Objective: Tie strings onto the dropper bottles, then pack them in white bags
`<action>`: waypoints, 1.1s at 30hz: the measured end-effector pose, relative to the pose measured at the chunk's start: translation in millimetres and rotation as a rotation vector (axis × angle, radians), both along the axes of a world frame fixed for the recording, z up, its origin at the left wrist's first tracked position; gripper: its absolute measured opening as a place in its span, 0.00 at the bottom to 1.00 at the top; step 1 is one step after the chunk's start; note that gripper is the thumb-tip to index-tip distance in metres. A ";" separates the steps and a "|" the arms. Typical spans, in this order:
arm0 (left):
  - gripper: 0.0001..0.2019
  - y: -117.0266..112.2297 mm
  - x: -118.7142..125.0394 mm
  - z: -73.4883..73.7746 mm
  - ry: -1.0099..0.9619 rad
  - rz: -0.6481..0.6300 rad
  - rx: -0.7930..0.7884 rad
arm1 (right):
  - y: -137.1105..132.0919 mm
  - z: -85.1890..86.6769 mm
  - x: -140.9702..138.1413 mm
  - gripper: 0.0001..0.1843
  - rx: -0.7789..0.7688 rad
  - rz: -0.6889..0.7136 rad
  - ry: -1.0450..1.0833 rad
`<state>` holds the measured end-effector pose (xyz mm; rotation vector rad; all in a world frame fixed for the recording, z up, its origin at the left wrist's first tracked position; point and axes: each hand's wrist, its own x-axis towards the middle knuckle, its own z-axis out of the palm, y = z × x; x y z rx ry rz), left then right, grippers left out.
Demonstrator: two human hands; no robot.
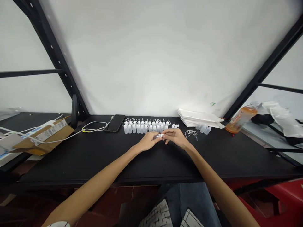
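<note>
A person works at a black workbench (pixel 94 164) set against a white wall (pixel 151 56), framed by black steel rack uprights (pixel 54 53), in this head-worn camera view. At the bench's left end, a cardboard carton (pixel 50 138) carries barcoded labels, their print too small to read, and a white charging cable (pixel 94 127) runs across the top toward a black smartphone (pixel 115 123) lying flat. To the right stand an orange drink bottle (pixel 241 119), its label unreadable, and a crumpled plastic bag (pixel 281 116) beyond it. A stack of white paper (pixel 199 118) lies against the wall. At center, a tight double row of small white plastic dropper bottles (pixel 144 127) stands with thin looped tethers at the caps, while a few more bottles (pixel 203 128) sit farther right, near a tangle of thin white loops (pixel 191 134). The left hand (pixel 148 142) and right hand (pixel 176 138) come together just in front of the row, fingers closed on a small translucent bottle (pixel 157 136) with a white tip, held above the bench; exactly which fingers grip which part cannot be made out
</note>
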<state>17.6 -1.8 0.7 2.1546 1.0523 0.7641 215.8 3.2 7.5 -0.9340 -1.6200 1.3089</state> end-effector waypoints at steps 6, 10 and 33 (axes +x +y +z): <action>0.14 -1.8 0.7 -0.9 0.025 0.008 0.108 | 0.2 -1.5 -2.1 0.21 0.080 -0.029 -0.140; 0.14 -1.1 0.0 -2.2 0.068 0.007 0.132 | -0.6 -3.5 -2.6 0.20 0.157 -0.085 -0.172; 0.10 0.2 -2.5 -6.1 0.142 -0.045 0.215 | -3.0 -6.8 -4.0 0.24 0.193 -0.072 -0.302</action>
